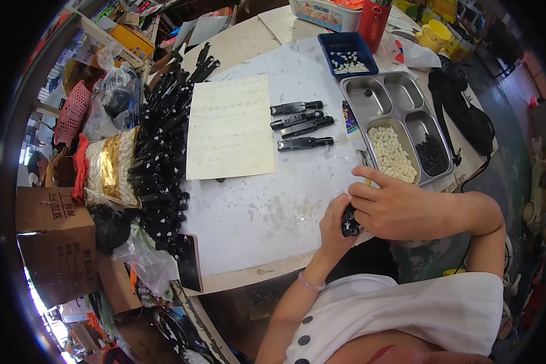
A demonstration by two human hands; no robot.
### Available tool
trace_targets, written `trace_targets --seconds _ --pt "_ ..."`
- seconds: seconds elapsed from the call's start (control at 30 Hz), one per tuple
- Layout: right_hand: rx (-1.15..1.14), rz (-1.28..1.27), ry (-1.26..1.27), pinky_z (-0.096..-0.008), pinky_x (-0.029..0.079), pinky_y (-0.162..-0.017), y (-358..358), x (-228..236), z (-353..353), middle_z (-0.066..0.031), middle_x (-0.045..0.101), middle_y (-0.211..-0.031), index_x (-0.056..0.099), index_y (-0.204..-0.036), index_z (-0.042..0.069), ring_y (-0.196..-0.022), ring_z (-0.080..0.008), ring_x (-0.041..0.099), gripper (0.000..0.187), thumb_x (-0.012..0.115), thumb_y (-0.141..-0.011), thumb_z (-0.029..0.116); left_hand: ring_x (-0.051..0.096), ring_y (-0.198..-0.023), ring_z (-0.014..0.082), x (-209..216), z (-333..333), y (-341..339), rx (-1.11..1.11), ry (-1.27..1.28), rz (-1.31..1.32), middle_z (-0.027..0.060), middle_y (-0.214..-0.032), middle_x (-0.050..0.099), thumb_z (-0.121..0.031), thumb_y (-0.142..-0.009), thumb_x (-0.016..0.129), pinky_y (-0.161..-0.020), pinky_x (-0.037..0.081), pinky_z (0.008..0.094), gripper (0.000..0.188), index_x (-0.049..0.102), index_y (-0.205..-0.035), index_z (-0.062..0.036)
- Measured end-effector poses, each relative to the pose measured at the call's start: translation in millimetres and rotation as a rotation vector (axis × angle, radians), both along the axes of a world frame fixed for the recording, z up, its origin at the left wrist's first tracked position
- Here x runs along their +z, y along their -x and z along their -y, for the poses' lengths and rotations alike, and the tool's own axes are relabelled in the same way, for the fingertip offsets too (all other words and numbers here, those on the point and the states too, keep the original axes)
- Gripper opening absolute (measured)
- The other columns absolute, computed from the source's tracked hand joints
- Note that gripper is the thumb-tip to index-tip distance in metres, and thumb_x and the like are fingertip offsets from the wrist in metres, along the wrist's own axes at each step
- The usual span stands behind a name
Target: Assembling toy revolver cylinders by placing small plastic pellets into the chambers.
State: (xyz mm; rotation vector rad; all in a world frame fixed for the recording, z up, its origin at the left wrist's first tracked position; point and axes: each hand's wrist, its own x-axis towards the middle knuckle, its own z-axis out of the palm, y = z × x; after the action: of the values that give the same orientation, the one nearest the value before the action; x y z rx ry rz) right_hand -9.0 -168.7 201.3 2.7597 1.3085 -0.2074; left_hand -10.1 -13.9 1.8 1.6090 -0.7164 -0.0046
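My left hand (335,225) is closed around a small black plastic part (349,222) near the table's front edge. Over that part curls my right hand (400,206), its fingers bent and the index finger reaching forward. A small yellow bit (368,181) shows at the right fingertips; what it belongs to is hidden. Beyond the hands lie several long black plastic pieces (305,144) in a short stack of rows. Just past my right hand stands a metal compartment tray (396,113), with white pellets (389,151) in one section and small black parts (431,155) in another.
A pale paper sheet (230,127) lies mid-table. Left of it is a long heap of black pieces (161,151), with a phone (189,262) at its near end. A blue bin (340,42), red bottle (375,24) and yellow cup (434,35) stand at back right. Cardboard boxes (57,246) crowd the left.
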Motion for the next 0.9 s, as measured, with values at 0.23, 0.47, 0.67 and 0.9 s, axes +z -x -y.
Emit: trace_targets --seconds 0.23,0.47,0.67,0.9 --pt "-0.015 0.109 -0.098 -0.0473 0.030 -0.108 6 -10 3 -0.0034 0.057 -0.083 0.062 -0.076 0.004 -0.101 -0.0205 0.051 0.010 0.060 -0.070 0.012 0.060 -0.098 0.0366 -1 -1 0 0.001 0.025 -0.039 0.0199 -0.113 0.057 -0.005 -0.062 0.081 -0.083 0.051 0.0388 0.071 0.047 -0.124 -0.0034" --pt "-0.197 0.109 -0.409 -0.0483 0.029 -0.109 23 -28 26 -0.0001 0.054 -0.095 0.064 -0.088 0.011 -0.108 -0.0192 0.049 0.024 0.066 -0.065 0.010 0.061 -0.097 0.0361 4 -1 -1 -0.007 0.012 0.004 0.0192 -0.112 0.058 -0.002 -0.061 0.080 -0.082 0.051 0.0385 0.069 0.048 -0.122 -0.0034" --pt "-0.219 0.095 -0.407 -0.0505 0.032 -0.106 24 -39 25 0.0021 0.054 -0.094 0.067 -0.088 0.019 -0.106 -0.0187 0.049 0.020 0.066 -0.070 0.012 0.061 -0.090 0.0251 3 -1 -3 0.001 0.014 0.048 0.0142 -0.108 0.057 0.001 -0.065 0.077 -0.077 0.050 0.0323 0.066 0.047 -0.123 -0.0034" --pt "-0.231 0.147 -0.453 -0.0511 0.031 -0.107 29 -42 34 0.0012 0.053 -0.097 0.067 -0.088 0.020 -0.106 -0.0193 0.049 0.020 0.066 -0.070 0.011 0.060 -0.087 0.0237 3 4 -3 -0.012 0.023 0.057 0.0137 -0.105 0.057 -0.002 -0.066 0.078 -0.076 0.049 0.0315 0.061 0.048 -0.120 -0.0037"
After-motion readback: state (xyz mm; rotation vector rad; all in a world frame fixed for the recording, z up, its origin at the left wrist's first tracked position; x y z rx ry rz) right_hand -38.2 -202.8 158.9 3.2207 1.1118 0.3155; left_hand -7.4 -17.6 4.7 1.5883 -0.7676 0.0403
